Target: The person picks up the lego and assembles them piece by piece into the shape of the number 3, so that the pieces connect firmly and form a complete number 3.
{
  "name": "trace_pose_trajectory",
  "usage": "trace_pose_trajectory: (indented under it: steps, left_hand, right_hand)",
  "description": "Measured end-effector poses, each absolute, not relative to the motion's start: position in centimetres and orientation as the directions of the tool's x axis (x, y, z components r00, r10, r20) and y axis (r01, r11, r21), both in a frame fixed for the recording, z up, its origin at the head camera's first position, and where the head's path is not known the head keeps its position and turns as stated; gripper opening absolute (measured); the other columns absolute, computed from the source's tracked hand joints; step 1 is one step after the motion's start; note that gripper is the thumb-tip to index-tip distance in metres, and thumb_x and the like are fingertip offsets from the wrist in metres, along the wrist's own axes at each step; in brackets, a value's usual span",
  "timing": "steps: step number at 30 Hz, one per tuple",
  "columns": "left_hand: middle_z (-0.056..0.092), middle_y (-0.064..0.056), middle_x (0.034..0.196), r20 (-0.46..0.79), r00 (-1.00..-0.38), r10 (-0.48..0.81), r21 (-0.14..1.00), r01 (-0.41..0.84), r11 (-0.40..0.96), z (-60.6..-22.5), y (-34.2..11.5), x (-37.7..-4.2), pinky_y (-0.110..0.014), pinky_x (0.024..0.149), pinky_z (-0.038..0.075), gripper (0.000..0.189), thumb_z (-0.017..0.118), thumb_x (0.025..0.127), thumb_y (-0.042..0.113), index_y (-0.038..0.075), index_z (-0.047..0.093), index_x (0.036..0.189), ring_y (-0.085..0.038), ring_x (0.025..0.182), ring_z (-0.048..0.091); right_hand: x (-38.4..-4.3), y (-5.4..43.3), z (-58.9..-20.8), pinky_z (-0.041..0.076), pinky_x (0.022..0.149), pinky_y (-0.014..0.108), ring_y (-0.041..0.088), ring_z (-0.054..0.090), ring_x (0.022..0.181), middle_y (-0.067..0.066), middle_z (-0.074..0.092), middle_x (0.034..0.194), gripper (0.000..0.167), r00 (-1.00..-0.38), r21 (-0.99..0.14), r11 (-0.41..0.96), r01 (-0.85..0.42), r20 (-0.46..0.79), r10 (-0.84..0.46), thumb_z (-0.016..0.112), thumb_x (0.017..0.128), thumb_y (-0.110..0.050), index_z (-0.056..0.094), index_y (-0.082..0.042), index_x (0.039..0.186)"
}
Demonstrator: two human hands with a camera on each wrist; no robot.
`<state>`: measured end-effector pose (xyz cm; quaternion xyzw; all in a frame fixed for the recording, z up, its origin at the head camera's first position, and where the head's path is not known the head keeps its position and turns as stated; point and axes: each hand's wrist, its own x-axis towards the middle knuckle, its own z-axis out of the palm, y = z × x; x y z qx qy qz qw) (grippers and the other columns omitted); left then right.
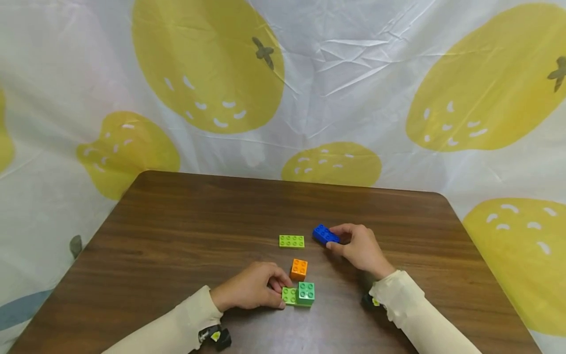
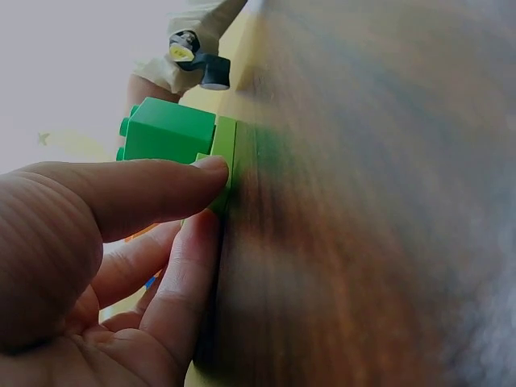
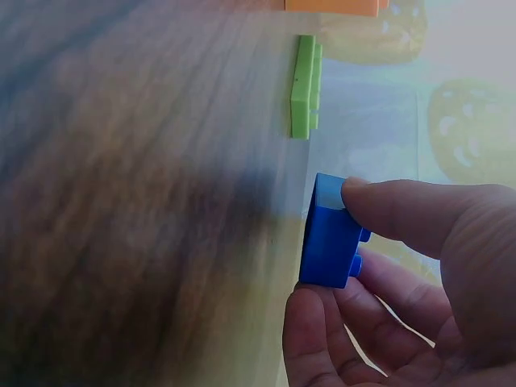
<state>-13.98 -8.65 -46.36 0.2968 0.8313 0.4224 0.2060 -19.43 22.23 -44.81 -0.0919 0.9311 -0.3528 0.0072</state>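
My left hand (image 1: 254, 286) pinches the left end of a flat lime-green toy brick (image 1: 289, 295) lying on the table. Pressed onto that brick's right half is a square green brick (image 1: 306, 293), studs up. In the left wrist view, my thumb crosses in front of the green brick (image 2: 171, 129). Farther back on the right, my right hand (image 1: 360, 246) grips a blue brick (image 1: 325, 234) between thumb and fingers. Seen from the right wrist, the blue brick (image 3: 330, 238) is close over the tabletop, its studs toward the palm.
An orange brick (image 1: 299, 269) sits just behind the green one. Beyond it lies a second flat lime-green brick (image 1: 292, 241), left of the blue one. The brown wooden table (image 1: 199, 211) ends at a hanging white cloth (image 1: 309, 98) with yellow fruit prints.
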Motion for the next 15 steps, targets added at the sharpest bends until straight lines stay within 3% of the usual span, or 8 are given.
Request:
trace_pose_trajectory:
  steps: [15]
  left_hand:
    - [0.068, 0.009, 0.096, -0.097, -0.736, 0.67, 0.832, 0.31, 0.461, -46.27, -8.7, -14.07, -0.02, 0.077, 0.054, 0.03, 0.093, 0.078, 0.016, 0.018, 0.081, 0.105, 0.001, 0.083, 0.063]
  right_hand:
    - [-18.4, 21.51, -44.04, 0.065, 0.08, 0.039, 0.023, 0.076, 0.094, 0.011, 0.078, 0.116, 0.035, -0.98, -0.693, 0.699, -0.178, 0.063, -0.186, 0.086, 0.09, -0.021, 0.077, -0.012, 0.122]
